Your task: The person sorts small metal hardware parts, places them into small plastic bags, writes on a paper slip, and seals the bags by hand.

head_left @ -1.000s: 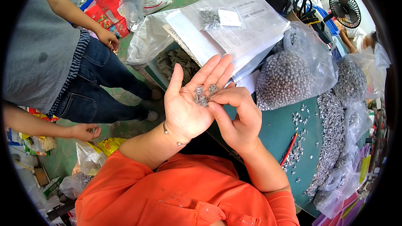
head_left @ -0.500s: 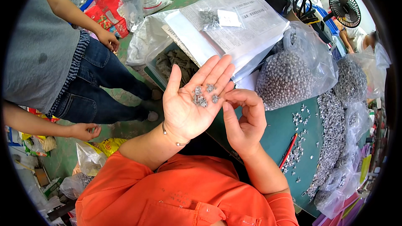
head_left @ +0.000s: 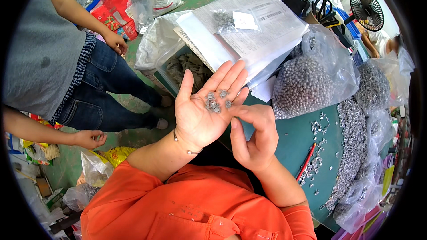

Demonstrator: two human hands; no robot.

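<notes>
My left hand (head_left: 202, 118) is held palm up with its fingers stretched out. Several small grey metal pieces (head_left: 212, 103) rest in a loose cluster on that palm, along with a single piece (head_left: 228, 104) nearer the little-finger side. My right hand (head_left: 255, 138) reaches in from the right, its index fingertip at the edge of the left palm close to that single piece. Its thumb stands apart from the index finger, and nothing shows between them. The other right fingers are curled and partly hidden.
A bag of round grey beads (head_left: 302, 84) sits on the green table (head_left: 284, 135). Loose metal pieces (head_left: 351, 151) and a red pen (head_left: 306, 162) lie to the right. Papers (head_left: 267, 22) cover a bin ahead. A person in jeans (head_left: 102, 80) stands at left.
The right index finger has straightened and moved left toward the pieces on the palm. My left hand has barely shifted.
</notes>
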